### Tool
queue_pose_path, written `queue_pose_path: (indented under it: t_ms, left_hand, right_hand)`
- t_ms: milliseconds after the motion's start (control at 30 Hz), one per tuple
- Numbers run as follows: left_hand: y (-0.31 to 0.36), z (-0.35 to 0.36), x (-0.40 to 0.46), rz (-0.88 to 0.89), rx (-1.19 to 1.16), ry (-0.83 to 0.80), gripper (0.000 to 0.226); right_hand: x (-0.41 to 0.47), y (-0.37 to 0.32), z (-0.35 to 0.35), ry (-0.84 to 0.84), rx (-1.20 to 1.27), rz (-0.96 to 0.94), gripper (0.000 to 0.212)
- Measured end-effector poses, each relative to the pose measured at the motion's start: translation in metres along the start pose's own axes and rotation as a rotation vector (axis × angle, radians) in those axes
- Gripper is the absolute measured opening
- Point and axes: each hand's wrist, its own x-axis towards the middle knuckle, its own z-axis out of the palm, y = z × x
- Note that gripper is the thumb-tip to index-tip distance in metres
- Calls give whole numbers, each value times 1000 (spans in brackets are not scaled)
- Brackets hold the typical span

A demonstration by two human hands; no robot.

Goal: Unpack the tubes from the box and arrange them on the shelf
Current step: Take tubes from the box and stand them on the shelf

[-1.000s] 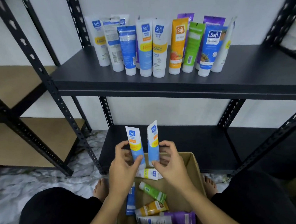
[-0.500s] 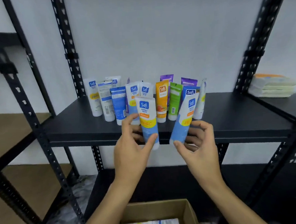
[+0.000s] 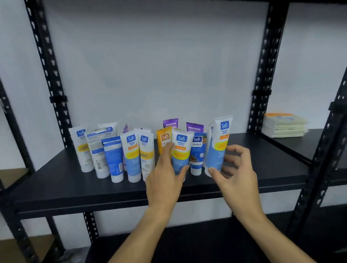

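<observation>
1. Left hand (image 3: 163, 180) grips a blue-and-white tube (image 3: 180, 151), upright at the shelf (image 3: 70, 186) front.
2. Right hand (image 3: 235, 172) pinches a second tube (image 3: 218, 147), tilted, just beside the row of tubes (image 3: 117, 153).
3. Hands apart.

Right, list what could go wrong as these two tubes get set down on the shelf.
1. The left hand holds a blue-and-white tube with a yellow band pressed close against the orange tube; a nudge could topple the tightly packed row.
2. The right hand holds the taller white-and-blue tube tilted; released like that, it may fall.
3. Both are going in near the black metal shelf front edge, so a tipped tube might roll off.
</observation>
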Motion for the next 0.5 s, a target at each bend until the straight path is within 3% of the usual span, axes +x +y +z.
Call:
queue_pose_path:
  t_ms: [500]
  left_hand:
    - [-22, 31, -3, 69, -45, 63, 77]
  right_hand:
    - [29, 31, 3, 38, -121, 37, 59]
